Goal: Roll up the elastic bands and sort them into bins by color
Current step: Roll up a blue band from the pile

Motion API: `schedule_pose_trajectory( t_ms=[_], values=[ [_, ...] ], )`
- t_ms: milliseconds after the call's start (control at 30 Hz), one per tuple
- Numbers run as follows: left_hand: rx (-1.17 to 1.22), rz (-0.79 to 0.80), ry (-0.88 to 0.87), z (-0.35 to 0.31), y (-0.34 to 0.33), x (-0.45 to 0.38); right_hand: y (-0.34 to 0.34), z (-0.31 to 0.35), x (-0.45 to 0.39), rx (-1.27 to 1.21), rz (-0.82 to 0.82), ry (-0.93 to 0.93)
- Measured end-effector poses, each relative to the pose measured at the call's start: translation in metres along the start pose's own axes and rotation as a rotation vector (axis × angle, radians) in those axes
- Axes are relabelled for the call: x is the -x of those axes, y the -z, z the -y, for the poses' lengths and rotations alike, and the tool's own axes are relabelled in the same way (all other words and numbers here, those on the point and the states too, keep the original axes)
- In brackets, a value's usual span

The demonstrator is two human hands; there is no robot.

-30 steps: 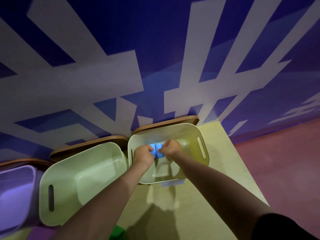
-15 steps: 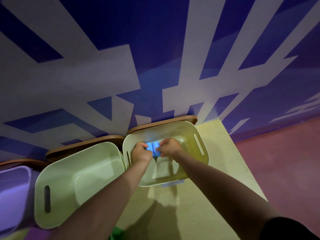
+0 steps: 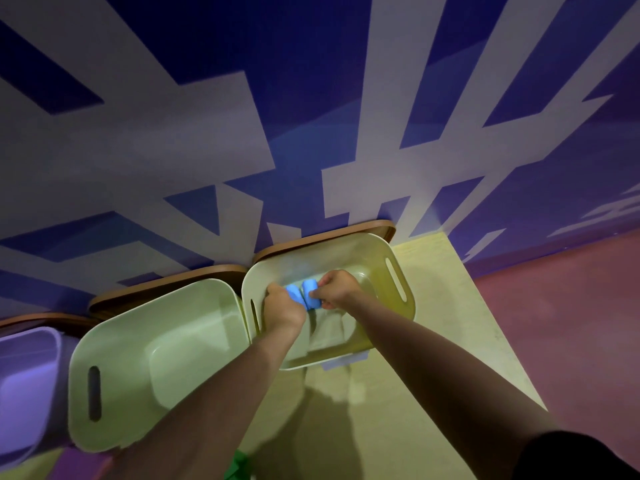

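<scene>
Blue-and-white patterned walling is seen behind a pale table [image 3: 433,341] on which three bins are lined up. A blue elastic band [image 3: 303,294], partly rolled, is held over the far-right green bin [image 3: 401,268] between both hands. The left hand [image 3: 282,308] is clenched on one end, and the fingers [image 3: 317,294] of the right hand [image 3: 337,289] are pinched on the other. The middle green bin [image 3: 114,344] and the purple bin [image 3: 24,382] are left untouched. If grip were eased unevenly, the roll could spring open, since the elastic is likely under tension, and unrolled band might be dropped in.
</scene>
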State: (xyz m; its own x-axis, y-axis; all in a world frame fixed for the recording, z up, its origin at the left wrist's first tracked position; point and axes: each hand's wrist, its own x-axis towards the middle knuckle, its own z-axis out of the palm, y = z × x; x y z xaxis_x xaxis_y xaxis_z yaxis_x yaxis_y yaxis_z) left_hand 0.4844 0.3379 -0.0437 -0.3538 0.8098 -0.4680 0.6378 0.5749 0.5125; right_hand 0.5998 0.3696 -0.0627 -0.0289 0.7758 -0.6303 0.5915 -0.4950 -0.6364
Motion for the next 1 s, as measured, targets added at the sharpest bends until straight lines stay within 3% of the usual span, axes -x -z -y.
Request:
schedule_pose_trajectory(
  t_ms=[267, 633, 800, 1000],
  values=[
    [-0.338, -0.013, -0.137, 0.000, 0.005, -0.002, -0.002, -0.002, -0.001, 0.072, -0.052, 0.033],
    [-0.133, -0.002, -0.076, 0.003, 0.000, -0.011, -0.006, -0.001, -0.001, 0.191, -0.107, 0.119],
    [-0.210, 0.058, -0.102, -0.003, 0.010, -0.001, 0.000, -0.001, 0.000, 0.150, -0.041, 0.047],
    [-0.288, 0.005, -0.152, -0.006, 0.017, -0.001, 0.007, 0.000, 0.004, 0.075, -0.015, 0.020]
  ],
)
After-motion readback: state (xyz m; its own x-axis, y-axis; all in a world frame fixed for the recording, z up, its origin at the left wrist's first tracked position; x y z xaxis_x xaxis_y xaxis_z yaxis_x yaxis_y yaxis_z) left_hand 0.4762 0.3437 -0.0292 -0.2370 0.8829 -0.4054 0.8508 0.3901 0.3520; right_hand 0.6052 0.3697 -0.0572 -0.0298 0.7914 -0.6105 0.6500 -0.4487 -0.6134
